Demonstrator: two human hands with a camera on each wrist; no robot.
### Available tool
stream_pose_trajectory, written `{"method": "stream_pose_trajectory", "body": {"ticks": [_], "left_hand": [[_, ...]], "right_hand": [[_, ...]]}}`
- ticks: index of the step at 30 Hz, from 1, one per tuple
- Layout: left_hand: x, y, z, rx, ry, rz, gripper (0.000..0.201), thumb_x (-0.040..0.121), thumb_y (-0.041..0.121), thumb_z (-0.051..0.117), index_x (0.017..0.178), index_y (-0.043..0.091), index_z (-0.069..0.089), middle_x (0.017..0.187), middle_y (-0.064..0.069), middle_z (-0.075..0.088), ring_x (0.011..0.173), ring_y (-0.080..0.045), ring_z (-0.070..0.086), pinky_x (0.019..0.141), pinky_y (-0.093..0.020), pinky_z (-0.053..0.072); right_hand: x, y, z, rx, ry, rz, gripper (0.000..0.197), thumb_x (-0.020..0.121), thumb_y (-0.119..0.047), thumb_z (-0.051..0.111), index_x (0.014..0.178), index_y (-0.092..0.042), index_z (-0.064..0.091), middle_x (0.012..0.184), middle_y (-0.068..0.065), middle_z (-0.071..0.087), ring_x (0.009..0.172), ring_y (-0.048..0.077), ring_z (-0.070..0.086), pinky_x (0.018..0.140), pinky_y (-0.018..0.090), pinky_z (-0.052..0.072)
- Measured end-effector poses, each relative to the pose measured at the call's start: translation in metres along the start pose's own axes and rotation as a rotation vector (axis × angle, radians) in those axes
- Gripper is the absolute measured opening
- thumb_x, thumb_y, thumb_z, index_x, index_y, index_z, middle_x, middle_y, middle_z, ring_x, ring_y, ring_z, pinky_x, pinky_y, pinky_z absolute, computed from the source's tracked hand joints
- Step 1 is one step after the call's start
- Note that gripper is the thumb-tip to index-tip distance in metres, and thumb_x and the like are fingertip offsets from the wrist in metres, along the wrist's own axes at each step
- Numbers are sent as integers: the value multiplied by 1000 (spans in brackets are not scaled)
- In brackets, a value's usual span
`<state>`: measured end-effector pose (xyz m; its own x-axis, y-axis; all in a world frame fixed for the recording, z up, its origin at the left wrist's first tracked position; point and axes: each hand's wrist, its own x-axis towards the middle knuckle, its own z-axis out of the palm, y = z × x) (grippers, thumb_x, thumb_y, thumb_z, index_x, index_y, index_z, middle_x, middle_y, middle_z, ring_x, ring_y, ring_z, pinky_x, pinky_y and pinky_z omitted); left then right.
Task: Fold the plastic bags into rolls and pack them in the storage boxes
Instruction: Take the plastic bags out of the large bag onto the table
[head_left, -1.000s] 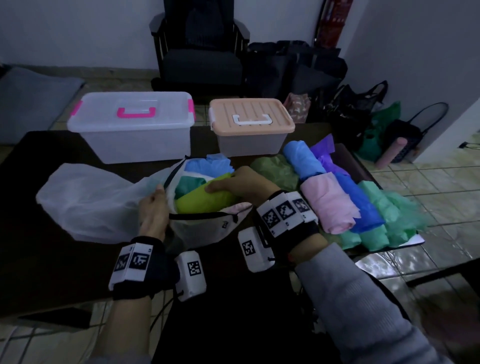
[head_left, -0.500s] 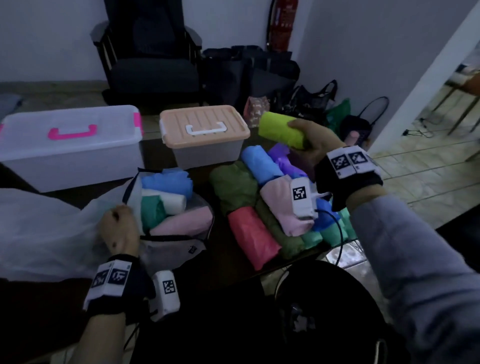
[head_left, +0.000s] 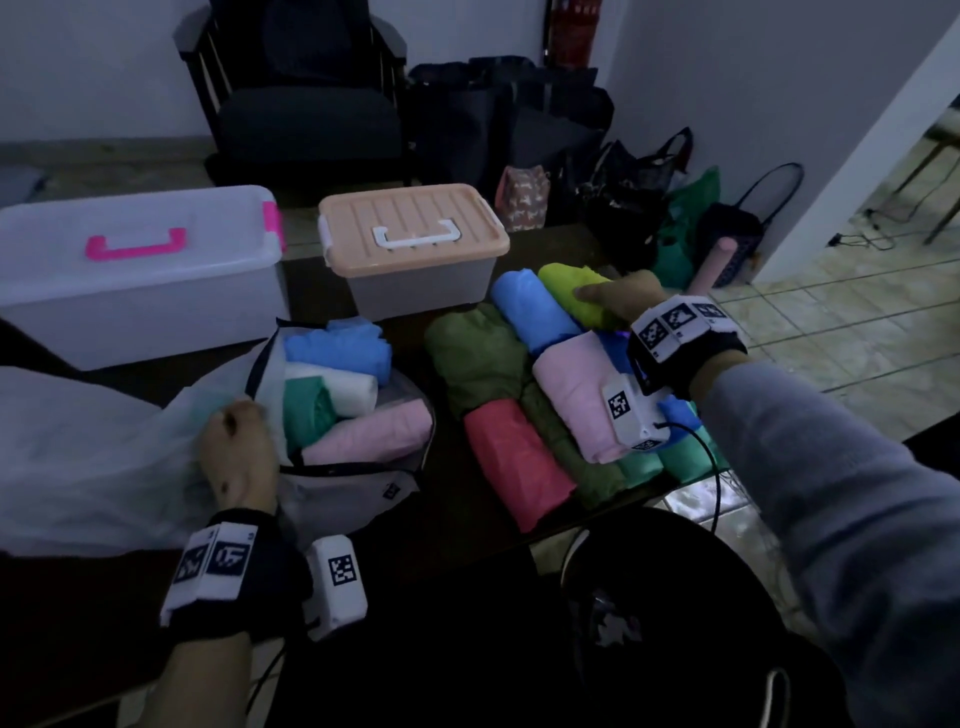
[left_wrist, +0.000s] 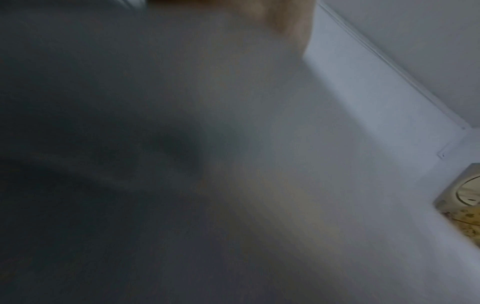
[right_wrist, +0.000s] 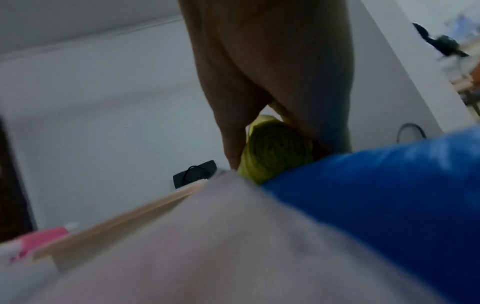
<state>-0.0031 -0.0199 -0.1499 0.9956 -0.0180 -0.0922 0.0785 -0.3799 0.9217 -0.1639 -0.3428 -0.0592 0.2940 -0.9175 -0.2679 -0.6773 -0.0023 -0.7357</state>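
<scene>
My right hand (head_left: 610, 299) grips a lime-green rolled bag (head_left: 571, 291), its spiral end (right_wrist: 275, 150) facing the right wrist view, low over the pile of rolls next to a light-blue roll (head_left: 530, 312). The pile also holds pink (head_left: 576, 395), red (head_left: 511, 462), olive (head_left: 478, 358) and dark-blue (right_wrist: 389, 185) rolls. My left hand (head_left: 236, 447) grips the rim of an open mesh pouch (head_left: 353, 493) together with a white plastic bag (head_left: 88, 457). Blue, white, teal and pink rolls lie inside the pouch. The left wrist view is a blur.
Two lidded storage boxes stand at the back of the dark table (head_left: 457, 519): a clear one with pink handle (head_left: 135, 270) and a peach-lidded one (head_left: 410, 244). An armchair (head_left: 306, 104) and several bags (head_left: 623, 197) stand on the floor beyond. The table edge runs close behind the pile.
My right hand lifted the lime-green roll out of the pouch, carried it to the right and has lowered it onto the pile. My left hand kept its hold on the pouch rim.
</scene>
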Motion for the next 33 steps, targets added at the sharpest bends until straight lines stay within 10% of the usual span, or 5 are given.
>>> {"method": "stream_pose_trajectory", "body": {"ticks": [4, 19, 23, 29, 33], "left_hand": [[-1, 1, -1, -19, -2, -11, 36, 98, 20, 37, 109, -5, 60, 116, -27, 58, 107, -37, 53, 91, -41, 40], [-2, 10, -8, -79, -87, -75, 33, 98, 32, 37, 100, 8, 59, 101, -16, 57, 88, -22, 49, 81, -35, 39], [7, 18, -25, -77, -89, -29, 32, 96, 38, 42, 87, 11, 57, 95, -11, 58, 88, -21, 50, 81, -33, 41], [12, 7, -39, 64, 20, 29, 43, 100, 30, 33, 105, -5, 58, 102, -15, 56, 90, -22, 47, 80, -33, 34], [8, 1, -37, 136, 88, 30, 43, 101, 23, 31, 109, -11, 57, 112, -30, 58, 102, -38, 54, 78, -37, 34]], "right_hand": [[6, 2, 0, -146, 3, -80, 46, 83, -33, 70, 113, 0, 58, 107, 10, 54, 92, 20, 49, 60, 26, 37], [2, -8, 13, -530, -36, -147, 70, 86, -46, 60, 140, -8, 39, 139, 21, 41, 127, 39, 38, 99, 41, 36], [-37, -29, 31, -556, 5, -416, 51, 88, -33, 60, 129, -6, 47, 133, 21, 42, 125, 37, 36, 101, 41, 31], [-120, -63, 96, -367, -361, -808, 24, 90, -17, 59, 106, 0, 66, 109, 14, 66, 103, 26, 59, 71, 20, 36], [-156, -68, 154, -442, -621, -876, 37, 90, -16, 60, 125, -4, 57, 129, 10, 57, 121, 21, 51, 89, 18, 34]]}}
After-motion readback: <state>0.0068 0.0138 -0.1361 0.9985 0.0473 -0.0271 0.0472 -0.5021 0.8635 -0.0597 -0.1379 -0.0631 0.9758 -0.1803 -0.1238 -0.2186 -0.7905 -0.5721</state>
